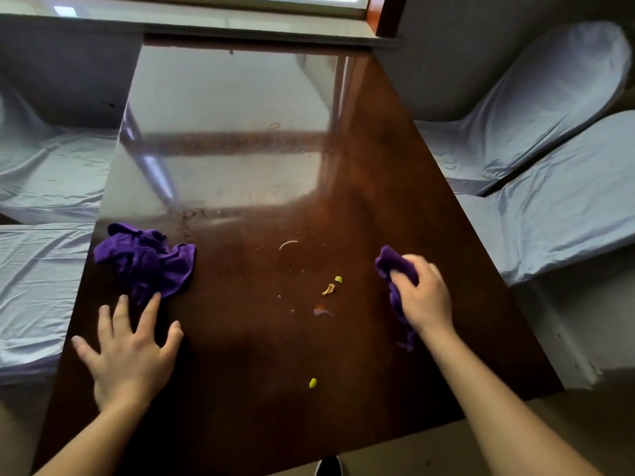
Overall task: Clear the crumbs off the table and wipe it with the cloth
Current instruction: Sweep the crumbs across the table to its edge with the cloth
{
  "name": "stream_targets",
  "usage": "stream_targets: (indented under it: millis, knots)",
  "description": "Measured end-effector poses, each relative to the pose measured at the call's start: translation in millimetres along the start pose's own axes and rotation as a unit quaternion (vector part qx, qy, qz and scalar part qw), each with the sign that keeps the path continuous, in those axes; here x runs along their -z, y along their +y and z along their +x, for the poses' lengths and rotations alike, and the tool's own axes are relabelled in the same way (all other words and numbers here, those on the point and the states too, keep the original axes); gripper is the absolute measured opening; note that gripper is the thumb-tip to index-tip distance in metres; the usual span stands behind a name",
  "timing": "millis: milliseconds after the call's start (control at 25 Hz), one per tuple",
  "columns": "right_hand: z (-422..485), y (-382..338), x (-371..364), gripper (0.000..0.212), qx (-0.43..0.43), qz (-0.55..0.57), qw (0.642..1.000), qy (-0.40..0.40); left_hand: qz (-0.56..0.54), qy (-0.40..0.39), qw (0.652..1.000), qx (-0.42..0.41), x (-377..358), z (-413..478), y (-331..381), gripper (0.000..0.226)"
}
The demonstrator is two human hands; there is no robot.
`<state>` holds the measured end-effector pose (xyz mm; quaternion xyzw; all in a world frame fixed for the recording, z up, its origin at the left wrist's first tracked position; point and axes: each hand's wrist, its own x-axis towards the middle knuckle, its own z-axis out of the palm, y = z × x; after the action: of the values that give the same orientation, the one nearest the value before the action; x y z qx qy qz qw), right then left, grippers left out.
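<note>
A glossy dark brown table (261,355) fills the view. My right hand (424,297) is shut on a bunched purple cloth (390,261) pressed to the table's right side. A second, crumpled purple cloth (151,261) lies on the left. My left hand (129,352) rests flat with fingers spread just in front of it, fingertips at its near edge. Between the hands lie yellow crumbs (330,286), one more yellow crumb (312,383) nearer me, and small wet smears (323,312).
Chairs in pale grey covers stand on both sides: at the right (549,187) and at the left (41,269). A window sill (206,25) runs along the far end. A dark shoe tip (328,467) shows below the table's near edge.
</note>
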<state>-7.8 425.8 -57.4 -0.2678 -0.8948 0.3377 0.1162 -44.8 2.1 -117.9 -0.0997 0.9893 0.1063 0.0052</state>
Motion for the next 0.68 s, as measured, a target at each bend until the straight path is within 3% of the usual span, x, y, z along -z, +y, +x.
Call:
stream_targets:
  millis: [160, 360, 440, 560, 680]
  knots:
    - [45.7, -11.4, -24.3, 0.024, 0.004, -0.08, 0.993, -0.09, -0.001, 0.008, 1.0, 0.002, -2.5, 0.0, -0.9, 0.07]
    - [1.4, -29.1, -63.4, 0.035, 0.117, -0.156, 0.976, -0.092, 0.003, 0.002, 1.0, 0.003, -1.6, 0.7, -0.7, 0.069]
    - [-38.0, -36.8, -74.1, 0.039, 0.198, -0.154, 0.96, -0.122, 0.005, -0.002, 1.0, 0.001, -0.5, -0.5, 0.0, 0.069]
    - [-73.1, -50.7, -79.6, 0.038, 0.293, -0.124, 0.919, -0.233, 0.008, -0.002, 1.0, 0.002, 0.4, -1.5, 0.3, 0.07]
    - [-42.5, -68.1, -81.0, 0.033, 0.275, -0.069, 0.938, -0.199, 0.006, -0.001, 1.0, 0.004, 0.6, -0.5, 0.0, 0.071]
